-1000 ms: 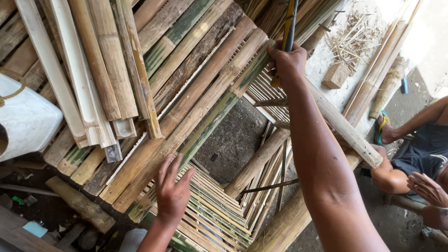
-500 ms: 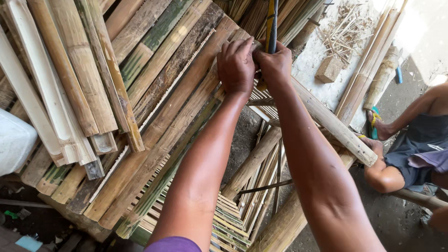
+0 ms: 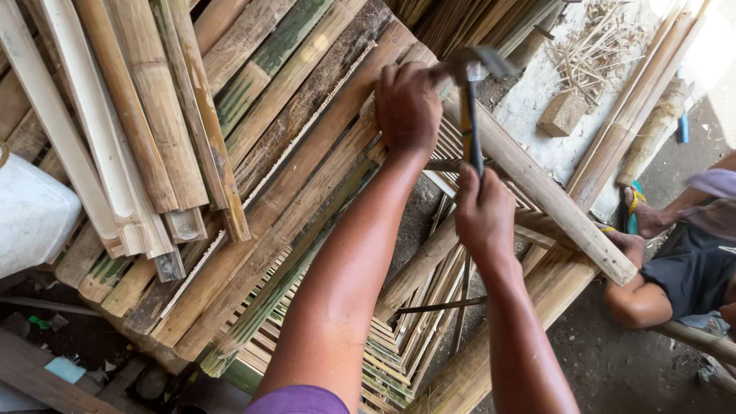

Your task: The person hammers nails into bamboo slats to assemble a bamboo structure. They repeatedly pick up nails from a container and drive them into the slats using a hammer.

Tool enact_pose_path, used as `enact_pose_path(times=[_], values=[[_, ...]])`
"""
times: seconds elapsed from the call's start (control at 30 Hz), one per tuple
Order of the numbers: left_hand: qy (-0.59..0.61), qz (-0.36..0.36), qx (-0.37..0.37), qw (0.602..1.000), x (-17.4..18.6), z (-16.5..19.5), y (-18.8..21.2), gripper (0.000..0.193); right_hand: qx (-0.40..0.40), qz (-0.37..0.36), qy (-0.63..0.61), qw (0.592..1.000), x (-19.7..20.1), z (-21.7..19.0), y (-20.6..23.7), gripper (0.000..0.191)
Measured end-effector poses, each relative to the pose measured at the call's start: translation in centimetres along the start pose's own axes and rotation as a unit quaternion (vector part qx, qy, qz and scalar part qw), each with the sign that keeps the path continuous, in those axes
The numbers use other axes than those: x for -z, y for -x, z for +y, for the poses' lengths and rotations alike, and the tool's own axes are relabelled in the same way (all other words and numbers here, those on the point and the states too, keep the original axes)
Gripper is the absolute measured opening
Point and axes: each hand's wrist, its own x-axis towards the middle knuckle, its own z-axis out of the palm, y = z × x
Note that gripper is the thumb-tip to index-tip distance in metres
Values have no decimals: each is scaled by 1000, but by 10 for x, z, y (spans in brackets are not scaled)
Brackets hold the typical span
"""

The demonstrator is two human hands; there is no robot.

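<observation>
My right hand (image 3: 484, 215) grips the yellow-and-black handle of a hammer (image 3: 469, 92), whose metal head is up at the top of a bamboo frame. My left hand (image 3: 408, 103) is closed right beside the hammer head, pressed onto a long split bamboo slat (image 3: 307, 199); whatever it pinches is hidden. A thick bamboo pole (image 3: 537, 184) runs diagonally under both hands. Below it lies a panel of thin bamboo strips (image 3: 399, 353).
Loose split bamboo pieces (image 3: 146, 138) are stacked at the left beside a white sack (image 3: 31, 218). At the right edge another person sits on the ground, leg (image 3: 652, 284) and sandalled foot (image 3: 640, 215) near the pole's end. A wood block (image 3: 561, 113) lies by shavings.
My left hand rose from the strip panel to the top of the frame. My right hand slid down the handle and the hammer head swung down beside my left hand.
</observation>
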Motion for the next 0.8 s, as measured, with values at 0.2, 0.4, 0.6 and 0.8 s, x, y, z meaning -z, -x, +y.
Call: enact_pose_path(times=[0.2,0.4,0.6,0.8], values=[[43,9,-46,998,-3,-6,1,19,136,110,-274,946,35,-13,37,38],[15,-37,-46,998,-5,-9,4,12,118,89,-149,978,40,-13,45,38],[36,-12,-70,997,-8,-15,6,32,-135,-47,152,978,14,-37,-3,36],[20,27,-68,997,-15,-19,7,33,114,90,5,989,28,-28,31,38]])
